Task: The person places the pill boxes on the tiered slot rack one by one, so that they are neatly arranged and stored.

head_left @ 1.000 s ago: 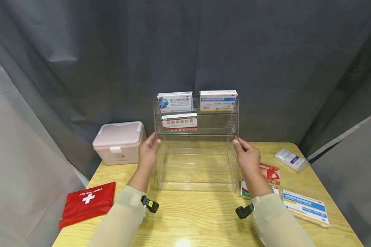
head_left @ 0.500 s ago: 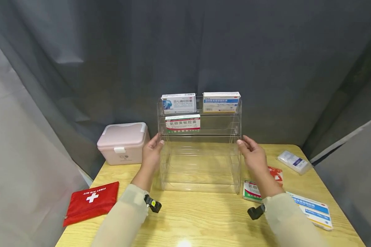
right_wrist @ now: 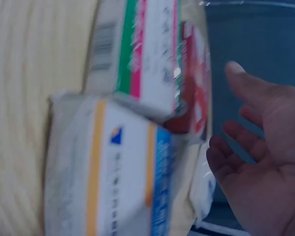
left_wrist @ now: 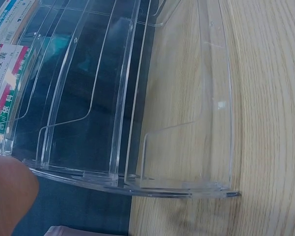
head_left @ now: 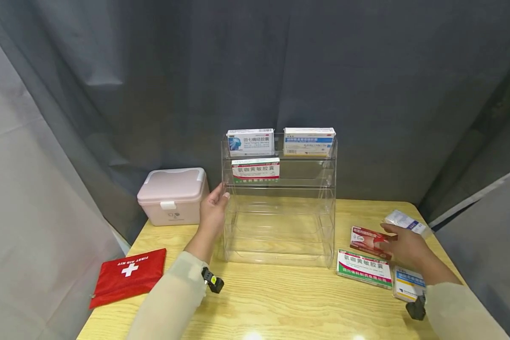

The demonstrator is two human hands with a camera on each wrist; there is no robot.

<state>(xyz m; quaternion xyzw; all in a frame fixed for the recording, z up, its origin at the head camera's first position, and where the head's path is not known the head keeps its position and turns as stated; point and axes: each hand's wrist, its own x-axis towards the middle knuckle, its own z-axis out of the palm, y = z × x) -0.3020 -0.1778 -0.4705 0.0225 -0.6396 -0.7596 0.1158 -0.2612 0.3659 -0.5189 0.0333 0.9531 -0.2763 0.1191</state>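
My left hand [head_left: 212, 212] grips the left side panel of a clear acrylic tiered rack [head_left: 280, 257], with thumb in front. The rack's upper tiers hold a white medicine box [head_left: 251, 144], a blue-and-white medicine box [head_left: 309, 143] and a green-and-red-striped capsule box [head_left: 256, 171]. At the right, my right hand [head_left: 408, 248] hovers over a red medicine box [head_left: 363, 240], thumb and fingers spread apart. In the right wrist view that hand [right_wrist: 270, 137] has loosely bent fingers and holds nothing. Beneath it lie another striped capsule box [head_left: 364, 268] and a blue-and-white box [head_left: 405, 285].
A clear-and-white packet [head_left: 403, 220] lies beyond the right hand. Left of the rack stands a pink lidded case [head_left: 172, 196], with a red first aid pouch [head_left: 129, 278] nearer the front. A dark curtain [head_left: 255, 66] hangs behind the wooden table [head_left: 272, 307].
My right hand has left the rack's right side and moved right and down to the medicine boxes. The left hand keeps its grip; the whole view has shifted slightly.
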